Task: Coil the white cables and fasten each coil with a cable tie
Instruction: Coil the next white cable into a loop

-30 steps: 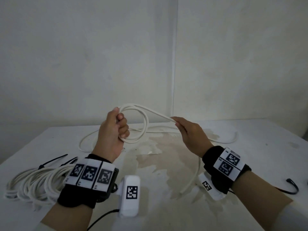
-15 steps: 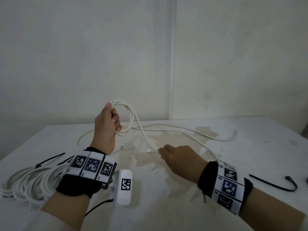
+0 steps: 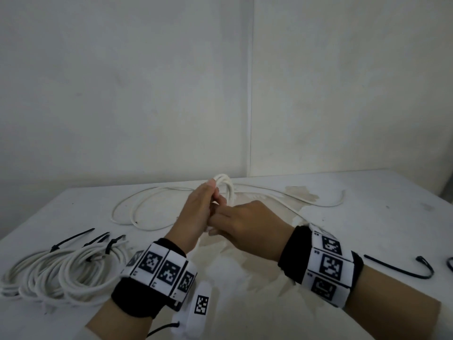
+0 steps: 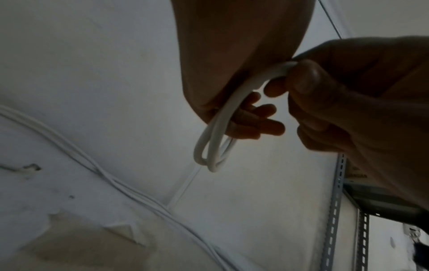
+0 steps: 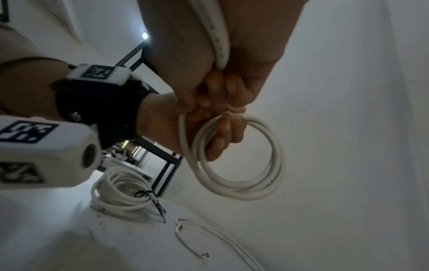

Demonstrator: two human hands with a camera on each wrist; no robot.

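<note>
My left hand [image 3: 212, 201] grips a small coil of white cable [image 3: 226, 188] held upright above the table. In the right wrist view the coil [image 5: 243, 174] hangs as two or three loops from the left hand's curled fingers [image 5: 223, 135]. My right hand [image 3: 220, 223] is pressed against the left one and pinches the same cable; the left wrist view shows its thumb [image 4: 304, 77] on the strand beside the loops [image 4: 213, 146]. The rest of the cable [image 3: 137, 209] trails loose over the table behind the hands.
Finished coils [image 3: 61, 271] fastened with black ties [image 3: 110, 244] lie at the front left of the white table [image 3: 367, 229]. A loose black cable tie [image 3: 402, 268] lies at the right, another at the right edge [image 3: 449, 263]. A wall stands close behind.
My right hand went down along the cable towards the table, then came back up to the left hand with another turn. Both hands now sit lower and closer together.
</note>
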